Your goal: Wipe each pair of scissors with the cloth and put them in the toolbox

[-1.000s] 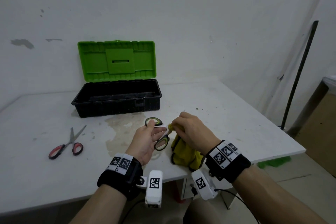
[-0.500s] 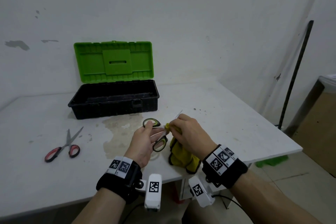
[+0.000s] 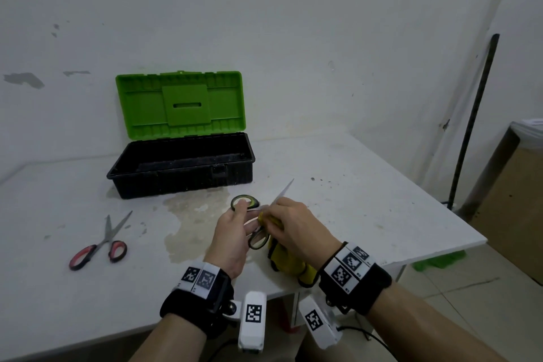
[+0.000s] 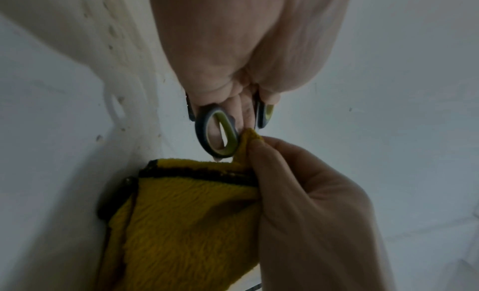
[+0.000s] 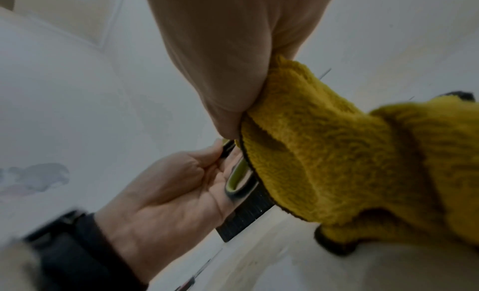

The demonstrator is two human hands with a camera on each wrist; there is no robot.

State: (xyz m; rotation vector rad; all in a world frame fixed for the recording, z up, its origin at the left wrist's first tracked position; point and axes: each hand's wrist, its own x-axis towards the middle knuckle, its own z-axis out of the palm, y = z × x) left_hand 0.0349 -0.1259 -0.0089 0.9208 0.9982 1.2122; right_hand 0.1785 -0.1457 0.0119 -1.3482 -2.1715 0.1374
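Note:
My left hand (image 3: 235,232) grips the green-and-black handles of a pair of scissors (image 3: 258,239), the same scissors (image 4: 217,131) showing in the left wrist view; the blade tip (image 3: 283,191) points up and away. My right hand (image 3: 293,223) pinches the yellow cloth (image 3: 289,261) around the blades near the pivot. In the wrist views the cloth (image 4: 186,209) (image 5: 337,152) hangs below the hands. A second pair of scissors (image 3: 101,244) with red handles lies on the table at the left. The black toolbox (image 3: 182,167) stands open behind, its green lid (image 3: 180,103) upright.
The white table (image 3: 367,200) carries a stain in front of the toolbox. Its right edge drops to the floor, where a dark pole (image 3: 473,114) leans on the wall and a brown cabinet (image 3: 511,200) stands.
The right hand with the cloth has slid back along the blades toward the handles, so more of the blade tip now shows beyond it. The left hand holds steady.

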